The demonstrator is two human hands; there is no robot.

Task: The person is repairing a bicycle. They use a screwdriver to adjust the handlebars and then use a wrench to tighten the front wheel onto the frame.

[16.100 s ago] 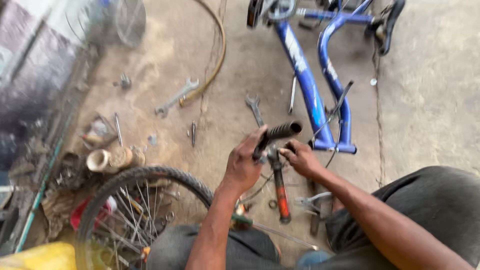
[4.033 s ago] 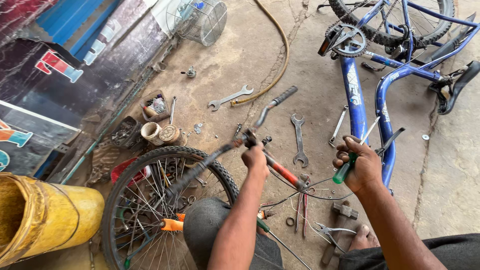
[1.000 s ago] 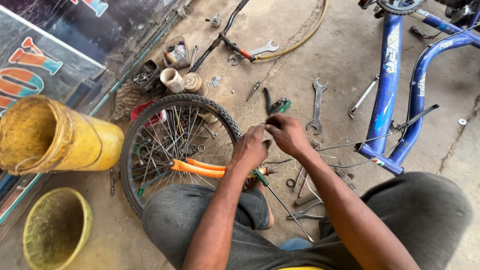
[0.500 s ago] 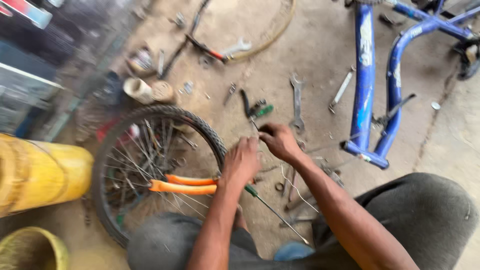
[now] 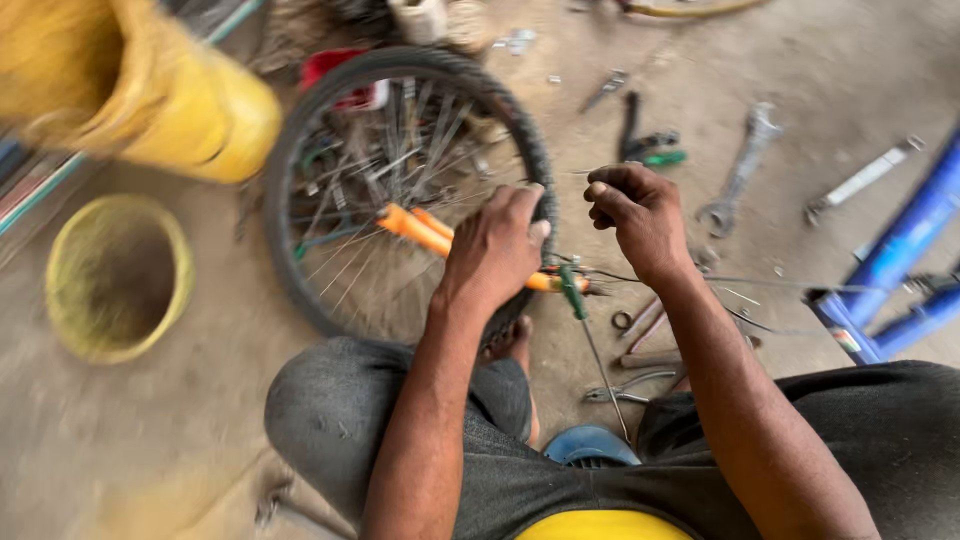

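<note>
Over spoked wheel [image 5: 400,190], left hand [image 5: 495,245], right hand [image 5: 635,215]

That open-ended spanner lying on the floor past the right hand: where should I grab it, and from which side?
Take the spanner by the bare middle of its shaft, probably from above, fingers across its width. It lies flat on the concrete floor, running from its far end down to the open jaw near the right hand. The shaft is long and narrow, with clear floor on both sides; the jaw end is wider and awkward.

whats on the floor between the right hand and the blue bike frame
In the head view, a wrench lies on the concrete between the right hand and the blue frame; a thin cable also stretches toward the frame.
</note>
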